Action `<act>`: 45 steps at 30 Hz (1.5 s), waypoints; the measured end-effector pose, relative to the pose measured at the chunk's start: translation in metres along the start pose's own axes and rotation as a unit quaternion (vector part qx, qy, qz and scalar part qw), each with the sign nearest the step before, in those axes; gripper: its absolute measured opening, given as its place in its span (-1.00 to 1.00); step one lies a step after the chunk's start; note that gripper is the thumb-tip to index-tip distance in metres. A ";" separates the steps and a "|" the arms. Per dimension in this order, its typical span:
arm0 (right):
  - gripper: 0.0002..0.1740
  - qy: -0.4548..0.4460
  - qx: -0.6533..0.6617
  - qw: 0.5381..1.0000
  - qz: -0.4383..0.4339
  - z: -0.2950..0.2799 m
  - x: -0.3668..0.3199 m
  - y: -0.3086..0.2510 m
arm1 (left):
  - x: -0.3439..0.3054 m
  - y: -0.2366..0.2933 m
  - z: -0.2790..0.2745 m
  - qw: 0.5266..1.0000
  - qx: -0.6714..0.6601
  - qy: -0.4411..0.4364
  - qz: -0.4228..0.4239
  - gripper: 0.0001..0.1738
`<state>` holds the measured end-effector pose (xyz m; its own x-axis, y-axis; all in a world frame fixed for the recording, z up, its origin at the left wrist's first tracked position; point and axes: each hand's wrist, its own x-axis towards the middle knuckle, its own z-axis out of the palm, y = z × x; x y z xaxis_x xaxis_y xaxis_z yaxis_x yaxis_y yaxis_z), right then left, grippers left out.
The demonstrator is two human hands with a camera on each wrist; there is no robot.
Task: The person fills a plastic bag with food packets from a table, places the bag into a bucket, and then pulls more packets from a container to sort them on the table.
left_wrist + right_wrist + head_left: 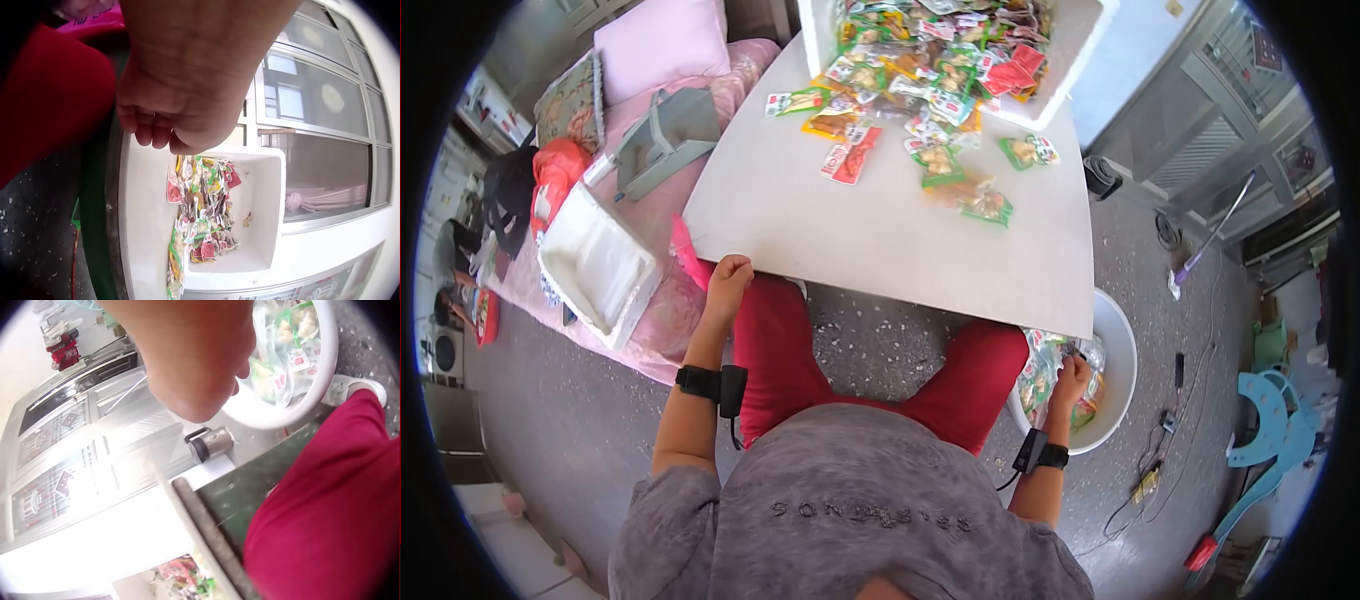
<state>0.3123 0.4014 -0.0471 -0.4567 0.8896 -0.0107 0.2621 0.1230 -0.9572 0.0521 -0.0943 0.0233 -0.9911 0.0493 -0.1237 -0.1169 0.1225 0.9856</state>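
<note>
My left hand [730, 278] is at the table's near left edge, fingers curled with nothing showing in them. In the left wrist view, that hand [181, 100] overlaps the near edge of the white tabletop. My right hand [1074, 378] is over a white bucket [1124, 400] beside the table, fingers bent. Small sealed snack packets [1038, 380] lie in the bucket, some clear with green edges. A dark bit shows by the right fingertips; I cannot tell whether they hold it. In the right wrist view, the hand [194, 369] hides most of its own fingers.
On the white table [840, 240], a foam box [1090, 50] overflows with snack packets [940, 75]; several lie loose before it. A foam lid [605, 265] and a grey caddy [665, 140] sit on the pink bed at left. Cords and a mop [1200, 250] occupy the right floor.
</note>
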 end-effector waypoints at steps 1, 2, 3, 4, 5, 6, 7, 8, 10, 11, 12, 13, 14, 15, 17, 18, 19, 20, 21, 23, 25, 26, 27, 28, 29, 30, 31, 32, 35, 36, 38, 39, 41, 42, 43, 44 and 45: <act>-0.90 -0.001 0.001 0.999 -0.033 0.010 -0.005 -0.016 | 0.002 -0.002 -0.009 1.000 0.010 0.020 0.002 -0.87; -0.90 -0.004 0.004 0.998 -0.066 0.019 -0.008 -0.025 | 0.004 -0.004 -0.019 0.999 0.021 0.040 0.004 -0.86; -0.89 -0.008 -0.006 0.996 -0.093 0.028 -0.007 -0.025 | 0.006 -0.007 -0.027 0.994 0.047 0.086 0.044 -0.86; -0.88 -0.003 -0.019 0.992 -0.128 0.037 -0.011 -0.032 | 0.010 -0.011 -0.037 0.983 0.114 0.116 0.086 -0.86; -0.87 -0.005 -0.028 0.986 -0.163 0.049 -0.018 -0.040 | 0.013 -0.014 -0.051 0.963 0.184 0.151 0.125 -0.85; -0.86 -0.009 -0.035 0.979 -0.199 0.063 -0.025 -0.044 | 0.013 -0.013 -0.068 0.936 0.255 0.186 0.159 -0.85; -0.82 -0.023 -0.068 0.976 -0.205 0.069 -0.028 -0.041 | 0.011 -0.011 -0.080 0.917 0.286 0.217 0.176 -0.85; -0.79 -0.027 -0.085 0.976 -0.198 0.075 -0.032 -0.037 | 0.011 -0.009 -0.091 0.897 0.315 0.244 0.193 -0.84; -0.78 -0.032 -0.128 0.969 -0.210 0.086 -0.050 -0.047 | 0.010 -0.002 -0.116 0.851 0.382 0.283 0.225 -0.84; -0.79 -0.044 -0.117 0.968 -0.217 0.089 -0.053 -0.044 | 0.011 -0.001 -0.128 0.831 0.405 0.303 0.233 -0.84; -0.79 -0.053 -0.108 0.968 -0.221 0.092 -0.054 -0.039 | 0.012 -0.002 -0.139 0.811 0.426 0.319 0.243 -0.85; -0.79 -0.056 -0.100 0.968 -0.223 0.093 -0.057 -0.036 | 0.013 -0.004 -0.154 0.807 0.436 0.318 0.239 -0.84; -0.80 -0.067 -0.110 0.964 -0.232 0.093 -0.056 -0.035 | 0.015 -0.006 -0.165 0.795 0.452 0.321 0.246 -0.83; -0.81 -0.071 -0.121 0.961 -0.239 0.094 -0.056 -0.038 | 0.019 -0.006 -0.173 0.785 0.464 0.319 0.260 -0.82; -0.83 -0.075 -0.138 0.959 -0.234 0.093 -0.060 -0.056 | 0.029 -0.004 -0.177 0.790 0.466 0.308 0.255 -0.80; -0.83 -0.074 -0.146 0.956 -0.242 0.094 -0.060 -0.064 | 0.034 0.000 -0.172 0.795 0.463 0.295 0.258 -0.79; -0.85 -0.076 -0.124 0.958 -0.245 0.098 -0.057 -0.070 | 0.039 0.008 -0.161 0.809 0.442 0.283 0.266 -0.80; -0.85 -0.079 -0.117 0.960 -0.241 0.100 -0.055 -0.080 | 0.048 0.013 -0.150 0.820 0.436 0.259 0.265 -0.80; -0.85 -0.084 -0.109 0.962 -0.237 0.104 -0.052 -0.095 | 0.055 0.017 -0.137 0.830 0.432 0.236 0.262 -0.80; -0.84 -0.103 -0.097 0.951 -0.276 0.113 -0.031 -0.112 | 0.074 0.020 -0.109 0.844 0.397 0.182 0.310 -0.77; -0.83 -0.152 -0.095 0.940 -0.290 0.128 -0.006 -0.140 | 0.093 0.026 -0.072 0.854 0.381 0.121 0.332 -0.78; -0.82 -0.170 -0.088 0.932 -0.307 0.140 0.010 -0.150 | 0.100 0.027 -0.056 0.858 0.373 0.092 0.341 -0.78; -0.81 -0.189 -0.082 0.923 -0.325 0.153 0.027 -0.158 | 0.108 0.023 -0.042 0.860 0.381 0.073 0.331 -0.78; -0.79 -0.205 -0.103 0.909 -0.347 0.167 0.047 -0.165 | 0.117 0.018 -0.028 0.862 0.388 0.056 0.322 -0.78; -0.77 -0.221 -0.123 0.894 -0.369 0.181 0.065 -0.173 | 0.127 0.013 -0.015 0.863 0.396 0.040 0.312 -0.78; -0.73 -0.229 -0.128 0.896 -0.358 0.196 0.078 -0.185 | 0.135 0.007 -0.004 0.859 0.410 0.038 0.305 -0.78; -0.70 -0.238 -0.132 0.897 -0.348 0.213 0.090 -0.197 | 0.140 0.001 0.004 0.854 0.426 0.038 0.297 -0.78; -0.68 -0.240 -0.172 0.887 -0.354 0.230 0.105 -0.206 | 0.144 -0.003 0.011 0.849 0.441 0.039 0.288 -0.78; -0.62 -0.234 -0.242 0.865 -0.373 0.288 0.155 -0.219 | 0.138 0.003 0.025 0.820 0.504 0.061 0.266 -0.78; -0.59 -0.226 -0.246 0.866 -0.373 0.304 0.163 -0.229 | 0.135 0.004 0.027 0.813 0.517 0.068 0.258 -0.78; -0.55 -0.216 -0.253 0.866 -0.374 0.335 0.172 -0.249 | 0.135 0.001 0.027 0.813 0.516 0.071 0.260 -0.79; -0.52 -0.226 -0.266 0.865 -0.360 0.350 0.176 -0.258 | 0.137 0.001 0.027 0.812 0.515 0.075 0.263 -0.79; -0.47 -0.247 -0.293 0.862 -0.332 0.375 0.183 -0.274 | 0.137 0.002 0.027 0.812 0.513 0.072 0.268 -0.79; -0.45 -0.239 -0.299 0.859 -0.340 0.388 0.185 -0.283 | 0.138 0.002 0.027 0.812 0.513 0.070 0.270 -0.79; -0.43 -0.232 -0.304 0.857 -0.346 0.402 0.187 -0.289 | 0.137 0.004 0.027 0.808 0.519 0.072 0.269 -0.79; -0.40 -0.225 -0.310 0.855 -0.351 0.414 0.189 -0.294 | 0.137 0.006 0.027 0.805 0.524 0.072 0.268 -0.79; -0.35 -0.181 -0.276 0.847 -0.417 0.427 0.191 -0.295 | 0.136 0.007 0.029 0.802 0.530 0.071 0.267 -0.79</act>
<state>-0.2148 0.3471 0.1096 -0.8833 0.2119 0.4181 0.0328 0.9178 -0.3958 -0.0815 -0.0584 0.0105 -0.8875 0.2718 0.3722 0.3727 0.8983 0.2326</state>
